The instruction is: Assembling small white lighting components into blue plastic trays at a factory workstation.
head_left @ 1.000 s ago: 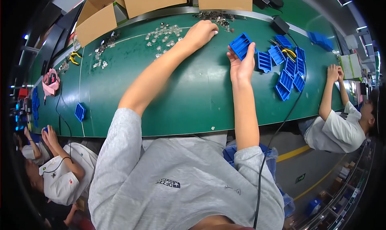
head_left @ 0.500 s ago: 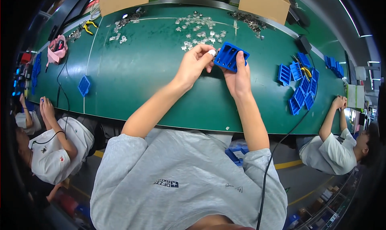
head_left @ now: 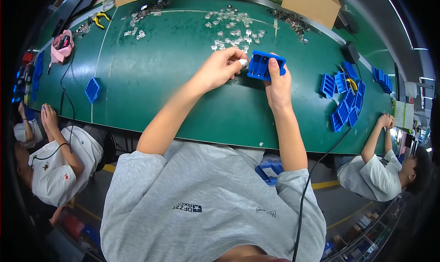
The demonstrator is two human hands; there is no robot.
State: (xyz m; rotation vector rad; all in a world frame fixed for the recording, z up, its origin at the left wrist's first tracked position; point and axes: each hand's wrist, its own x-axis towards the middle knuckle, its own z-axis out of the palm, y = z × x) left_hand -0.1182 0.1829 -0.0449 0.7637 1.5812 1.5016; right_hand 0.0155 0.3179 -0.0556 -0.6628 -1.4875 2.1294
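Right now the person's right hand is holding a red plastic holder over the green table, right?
Not quite: the plastic holder is blue, not red. The head view shows the right hand holding it over the green table.

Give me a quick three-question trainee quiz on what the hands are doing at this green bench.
1. True or false: the right hand holds a blue holder above the green table.
2. The left hand pinches a small pale part. Where is that part? A) at the holder's left edge B) in a cardboard box C) on the pink pouch
3. Fill in: the pile of spare blue holders lies to the person's ____.

Key: 1 true; 2 A; 3 right.
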